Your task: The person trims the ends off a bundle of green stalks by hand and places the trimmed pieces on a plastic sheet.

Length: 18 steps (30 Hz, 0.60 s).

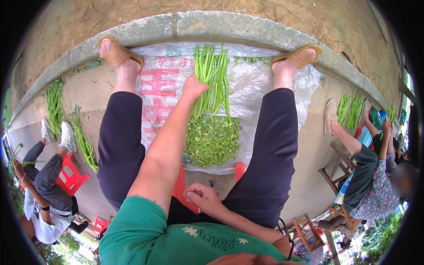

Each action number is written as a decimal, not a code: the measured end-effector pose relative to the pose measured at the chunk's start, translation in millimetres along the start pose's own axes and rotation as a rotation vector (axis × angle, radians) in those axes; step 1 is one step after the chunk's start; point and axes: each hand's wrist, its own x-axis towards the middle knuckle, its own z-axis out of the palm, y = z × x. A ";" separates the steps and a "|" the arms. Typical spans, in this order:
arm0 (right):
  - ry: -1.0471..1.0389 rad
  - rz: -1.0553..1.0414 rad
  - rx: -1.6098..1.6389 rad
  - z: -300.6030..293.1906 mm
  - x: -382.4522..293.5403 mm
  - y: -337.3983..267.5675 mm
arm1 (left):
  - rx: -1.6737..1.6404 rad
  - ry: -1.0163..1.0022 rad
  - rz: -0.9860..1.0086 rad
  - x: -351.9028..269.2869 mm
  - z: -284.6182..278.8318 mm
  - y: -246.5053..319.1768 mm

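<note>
Long green stems (217, 71) lie side by side on a flattened plastic woven sack (251, 86) between my feet. My left hand (195, 86) reaches to the left edge of these stems; its fingertips are hidden among them, so whether it grips any cannot be told. A heap of plucked green leaves (212, 142) lies on the sack, just below the stems' lower ends. My right hand (202, 197) is near my lap with its fingers curled, above the red plastic stool I sit on; nothing shows in it.
A concrete kerb (218, 28) curves beyond the sack. At left, a seated person in white sneakers has bundles of stems (54, 106) on the ground. At right, another seated person has more stems (352, 111) by their feet. A wooden stool (306, 233) stands at lower right.
</note>
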 end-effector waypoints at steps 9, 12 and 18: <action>0.004 -0.013 0.055 1.3 -0.1 -5.9 | -0.701 -0.161 -0.154 -24.3 -24.2 17.4; -0.009 -0.005 0.013 -4.0 -0.1 -1.9 | -0.817 -0.196 -0.201 -52.4 -36.1 23.2; 0.076 -0.062 -0.006 -8.4 6.4 10.8 | -1.120 -0.461 -0.106 -123.3 -56.1 48.0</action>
